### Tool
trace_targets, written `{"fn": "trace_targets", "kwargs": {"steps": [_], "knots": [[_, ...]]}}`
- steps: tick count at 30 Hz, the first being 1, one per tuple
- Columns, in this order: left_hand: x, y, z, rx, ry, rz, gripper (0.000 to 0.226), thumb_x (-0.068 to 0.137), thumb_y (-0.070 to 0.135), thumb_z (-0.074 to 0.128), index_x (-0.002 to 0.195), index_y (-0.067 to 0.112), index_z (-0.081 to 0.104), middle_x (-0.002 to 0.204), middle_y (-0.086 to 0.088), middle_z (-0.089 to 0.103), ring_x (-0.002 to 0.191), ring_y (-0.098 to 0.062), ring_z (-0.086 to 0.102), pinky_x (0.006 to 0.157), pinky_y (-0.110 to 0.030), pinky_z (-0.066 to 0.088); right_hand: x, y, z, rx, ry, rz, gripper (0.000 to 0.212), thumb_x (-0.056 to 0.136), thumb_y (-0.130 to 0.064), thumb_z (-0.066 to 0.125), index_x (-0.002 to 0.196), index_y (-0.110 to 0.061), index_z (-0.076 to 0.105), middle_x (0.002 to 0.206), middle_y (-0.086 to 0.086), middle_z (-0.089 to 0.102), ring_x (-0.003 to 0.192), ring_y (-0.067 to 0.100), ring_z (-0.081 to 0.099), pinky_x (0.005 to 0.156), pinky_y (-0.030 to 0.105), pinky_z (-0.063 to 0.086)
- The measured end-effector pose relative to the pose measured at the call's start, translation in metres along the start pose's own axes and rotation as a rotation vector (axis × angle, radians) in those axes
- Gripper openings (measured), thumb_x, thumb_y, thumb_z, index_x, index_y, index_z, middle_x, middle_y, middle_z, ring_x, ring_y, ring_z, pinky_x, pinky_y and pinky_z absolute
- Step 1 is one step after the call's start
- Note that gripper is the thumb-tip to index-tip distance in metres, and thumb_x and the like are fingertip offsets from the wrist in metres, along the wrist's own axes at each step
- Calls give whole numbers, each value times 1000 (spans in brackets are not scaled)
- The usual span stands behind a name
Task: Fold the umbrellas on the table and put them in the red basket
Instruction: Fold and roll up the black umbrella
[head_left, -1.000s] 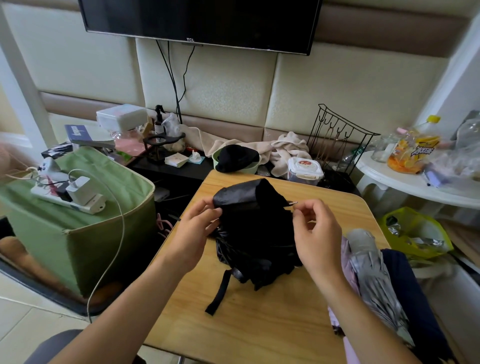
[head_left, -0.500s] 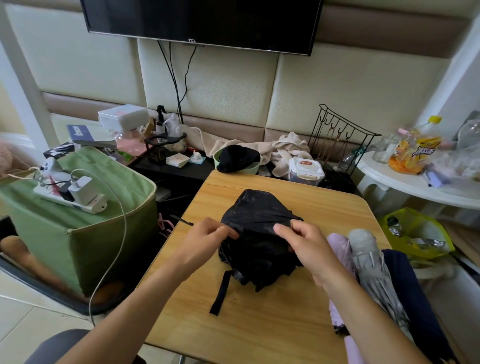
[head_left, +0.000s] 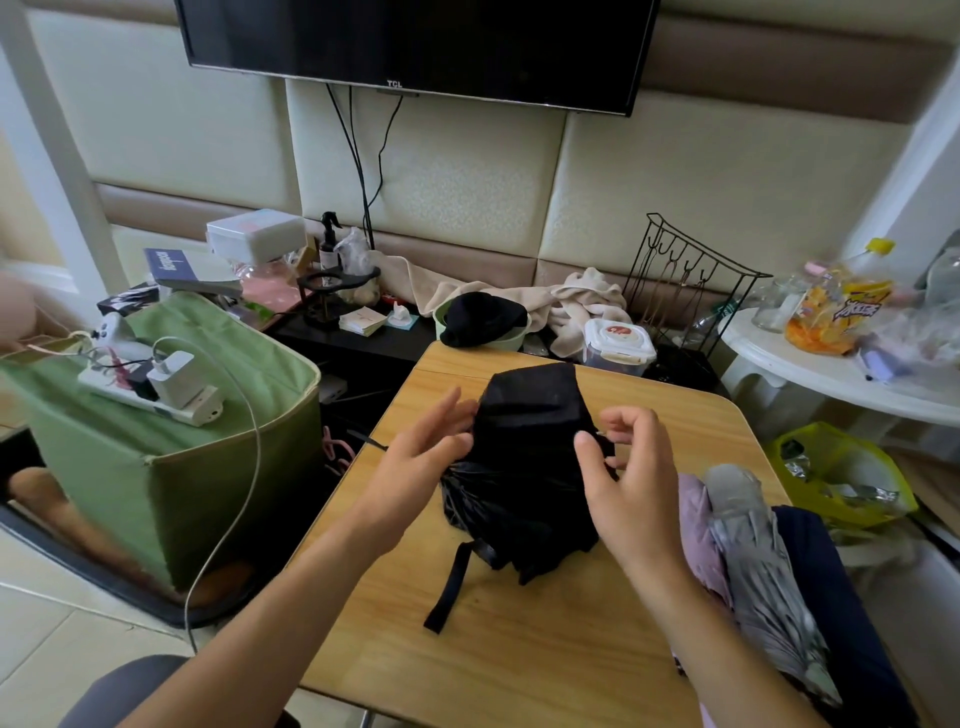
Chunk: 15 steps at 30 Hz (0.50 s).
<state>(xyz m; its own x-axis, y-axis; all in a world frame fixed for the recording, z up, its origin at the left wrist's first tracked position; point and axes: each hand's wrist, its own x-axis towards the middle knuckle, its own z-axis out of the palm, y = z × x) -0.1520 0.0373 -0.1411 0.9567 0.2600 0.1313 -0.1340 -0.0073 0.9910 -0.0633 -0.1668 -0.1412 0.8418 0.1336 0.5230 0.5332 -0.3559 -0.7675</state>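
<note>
A: What carries the work?

B: A light wooden table (head_left: 519, 665) with rounded corners. On it, between the person's two hands, sits the crumpled black fabric umbrella (head_left: 524, 467), its canopy bunched and its black closing strap (head_left: 448, 592) trailing loose towards the person.

A: And the other umbrellas?

B: Just right of the right hand's grip, at the table's edge, lie a silver-grey folded umbrella (head_left: 753, 545), a pale lilac one (head_left: 693, 519) beside it and a dark navy one (head_left: 836, 597) further out. No red basket shows in this view.

A: How do the hands stand?

B: The left hand (head_left: 415, 462) has its fingers spread and nearly straight, touching the canopy's left side and holding nothing. The right hand (head_left: 623, 467) has its fingers curled at the canopy's right edge; whether it actually pinches fabric or a rib tip, he cannot tell.

A: Which step is this?

B: Folding, in his judgement: the pleats are being gathered, and the umbrella isn't wrapped yet. The next move calls for smoothing the folds round the shaft, then winding the strap tight.
</note>
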Motion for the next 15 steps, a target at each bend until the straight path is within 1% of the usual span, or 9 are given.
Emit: {"fn": "trace_targets", "kwargs": {"steps": [1,2,4,6,8,10,12,13,15], "knots": [[3,-3,-1,54,41,-17,60,104,6,55,155,33,37,144,18,56,131,2,54,103,-16,47,-1,1,0,-35,30,-21,17,94,-17,68,108,-21,59,108,-6,58,100,7,57,79,24,51],[4,-6,-1,176,135,-16,58,102,1,55,151,30,43,140,16,56,129,-1,55,101,-17,48,-1,3,-1,-63,26,-43,14,94,-13,67,102,-22,62,103,-6,61,93,8,58,75,24,52],[7,-12,-4,528,358,4,35,96,-3,55,117,24,62,113,9,61,106,-10,62,83,-18,52,0,7,-3,-85,-113,-38,19,95,-10,65,91,-28,64,86,-10,66,77,8,63,67,30,54],[6,-18,-8,746,366,-78,17,95,5,56,93,21,63,89,5,64,79,-15,63,61,-20,48,0,9,-3,-158,-330,-4,21,97,-16,63,88,-35,67,81,-13,69,71,8,66,65,36,56],[5,-26,-10,797,221,-219,8,98,15,57,95,18,64,80,1,68,65,-15,62,49,-18,45,-4,10,-1,-308,-467,-40,22,100,-20,61,101,-39,72,102,-17,71,84,1,64,74,21,52],[4,-33,-9,799,150,-289,6,97,15,63,103,17,63,82,0,68,61,-14,61,46,-18,41,-5,13,4,-439,-499,-78,27,103,-23,58,126,-33,69,142,-11,58,123,3,55,96,7,37],[4,-36,-8,827,166,-277,11,96,16,65,105,17,59,87,1,66,66,-13,63,53,-23,46,-5,15,7,-540,-554,-57,43,104,-36,57,147,-36,54,167,-4,27,156,15,20,120,23,22],[6,-35,-8,847,189,-268,9,96,16,65,104,16,59,88,0,66,68,-14,63,55,-26,48,-4,14,7,-591,-595,-42,52,103,-42,57,154,-40,44,172,-2,15,160,18,5,125,33,14],[8,-34,-7,851,200,-268,12,98,22,63,96,10,62,85,-10,71,69,-26,67,61,-37,54,-1,17,6,-709,-649,-34,66,102,-47,59,160,-44,28,173,1,8,160,22,-2,126,41,10]]}}
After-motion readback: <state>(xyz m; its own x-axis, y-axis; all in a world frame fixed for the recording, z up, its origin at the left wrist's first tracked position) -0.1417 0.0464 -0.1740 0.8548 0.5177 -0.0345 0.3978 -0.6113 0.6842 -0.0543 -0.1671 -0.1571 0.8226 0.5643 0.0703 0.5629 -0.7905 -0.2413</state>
